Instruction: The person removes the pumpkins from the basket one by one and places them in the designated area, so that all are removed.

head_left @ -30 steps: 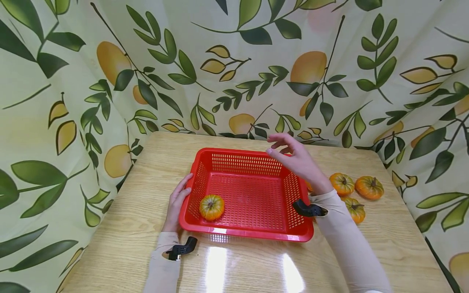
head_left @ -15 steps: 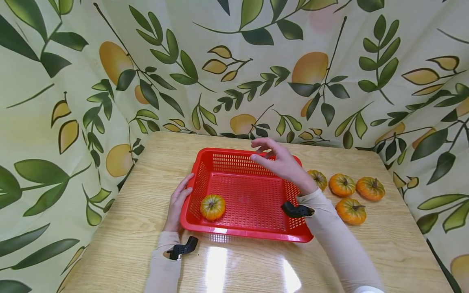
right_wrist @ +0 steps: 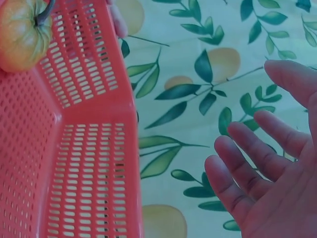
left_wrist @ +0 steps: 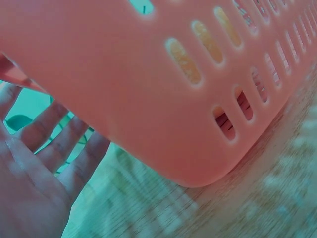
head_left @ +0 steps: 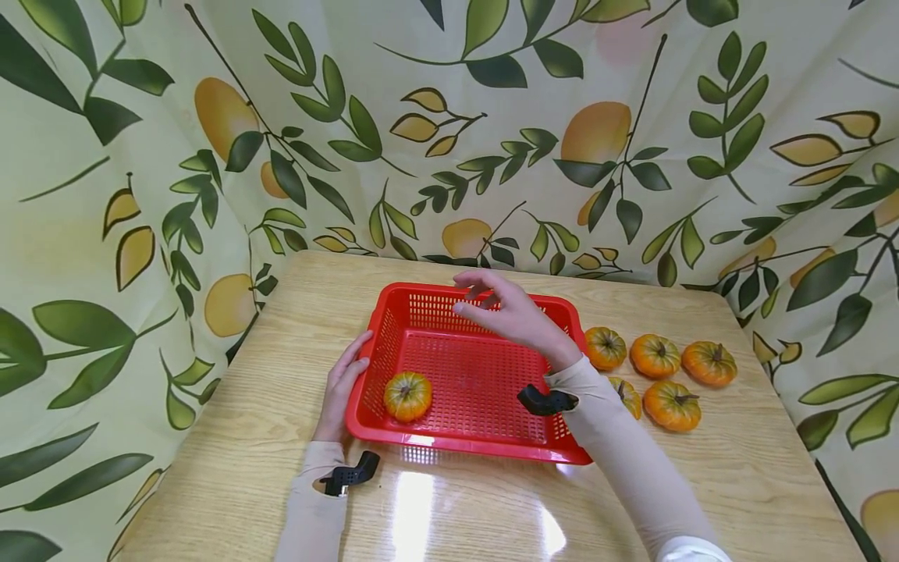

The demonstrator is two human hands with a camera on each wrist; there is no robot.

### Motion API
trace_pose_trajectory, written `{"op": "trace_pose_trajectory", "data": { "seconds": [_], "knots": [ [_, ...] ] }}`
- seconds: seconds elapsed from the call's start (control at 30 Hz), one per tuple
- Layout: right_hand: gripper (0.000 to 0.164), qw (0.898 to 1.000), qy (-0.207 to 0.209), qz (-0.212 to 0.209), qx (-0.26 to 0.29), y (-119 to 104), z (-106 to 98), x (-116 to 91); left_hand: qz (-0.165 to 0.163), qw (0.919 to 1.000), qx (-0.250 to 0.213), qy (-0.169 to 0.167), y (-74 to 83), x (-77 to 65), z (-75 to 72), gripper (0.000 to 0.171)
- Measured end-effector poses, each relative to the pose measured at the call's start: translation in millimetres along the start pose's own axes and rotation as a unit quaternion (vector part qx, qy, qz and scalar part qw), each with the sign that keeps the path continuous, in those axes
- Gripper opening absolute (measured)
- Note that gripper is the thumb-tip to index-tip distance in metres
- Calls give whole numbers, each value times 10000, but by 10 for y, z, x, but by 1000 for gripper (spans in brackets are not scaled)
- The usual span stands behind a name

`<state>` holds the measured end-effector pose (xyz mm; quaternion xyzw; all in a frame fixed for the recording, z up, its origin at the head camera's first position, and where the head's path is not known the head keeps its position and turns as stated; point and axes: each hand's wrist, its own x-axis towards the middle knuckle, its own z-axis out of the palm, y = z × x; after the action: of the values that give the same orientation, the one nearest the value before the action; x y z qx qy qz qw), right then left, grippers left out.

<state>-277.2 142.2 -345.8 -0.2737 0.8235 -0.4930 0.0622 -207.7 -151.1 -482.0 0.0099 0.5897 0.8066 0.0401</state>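
Note:
A red plastic basket point(head_left: 470, 375) with slotted walls stands on the table, holding one orange-and-yellow pumpkin point(head_left: 407, 396) in its near left corner. Against the basket's left side lies my left hand point(head_left: 339, 394), its fingers fairly straight along the outer rim. In the left wrist view those fingers point(left_wrist: 79, 171) reach past the basket wall, which hides some tips. My right hand point(head_left: 509, 314) hovers above the basket's far right part with nothing in it. The right wrist view shows its fingers point(right_wrist: 242, 168) spread and slightly bent, apart from the basket.
Several more pumpkins point(head_left: 655, 356) sit on the wooden table point(head_left: 758, 460) to the basket's right, one partly covered by the right sleeve point(head_left: 625, 453). A leaf-patterned cloth point(head_left: 449, 117) hangs behind the table and along both sides.
My right hand has moved left over the basket from its far right corner, uncovering pumpkins on the right. The left hand, the basket and the pumpkin inside have stayed put.

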Motion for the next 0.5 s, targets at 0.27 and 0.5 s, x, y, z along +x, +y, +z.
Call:
{"op": "trace_pose_trajectory", "data": {
  "seconds": [0.27,0.5],
  "knots": [
    [46,9994,-319,156,4,13,159,95,12,10000,20,26,-2,-4,13,49],
    [47,9974,-688,208,-11,22,315,147,54,10000,-26,77,-1,-9,5,49]
  ]
}}
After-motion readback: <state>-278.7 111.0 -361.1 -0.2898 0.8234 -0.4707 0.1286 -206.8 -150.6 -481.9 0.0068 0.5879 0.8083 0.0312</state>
